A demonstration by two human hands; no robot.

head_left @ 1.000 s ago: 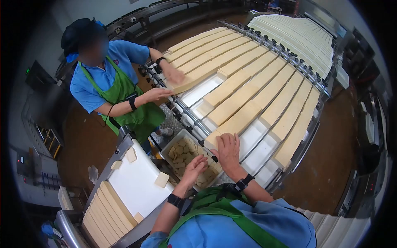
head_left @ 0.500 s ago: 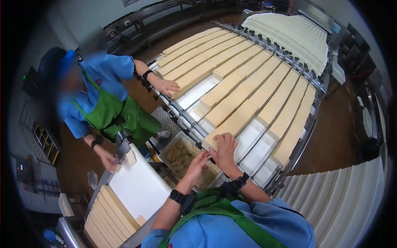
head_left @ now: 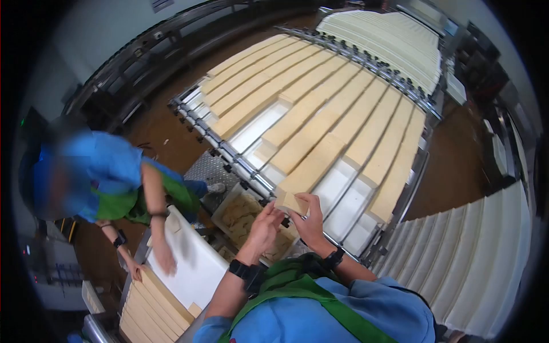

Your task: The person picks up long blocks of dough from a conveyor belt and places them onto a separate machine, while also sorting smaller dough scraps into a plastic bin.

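A stack of pale square wafers (head_left: 293,201) stands at the near end of one lane of the wide conveyor (head_left: 354,188). My right hand (head_left: 311,220) grips it from the right and below. My left hand (head_left: 264,224) presses against its left side. Both hands hold the stack between them, just above a white bin (head_left: 224,207) filled with broken wafer pieces. Long rows of the same wafers (head_left: 320,114) fill the lanes beyond. I wear a blue shirt and a green apron, with a black band on each wrist.
A co-worker in blue with a green apron bends at the left, a hand (head_left: 164,257) on a white belt (head_left: 191,268) that carries stacked wafers (head_left: 151,303). A second white slatted conveyor (head_left: 463,257) curves at the right. Brown floor lies between.
My hands have closed around the end stack and lifted it slightly off the lane. The co-worker left the main conveyor, bent down and reached to the white belt. The view has tilted.
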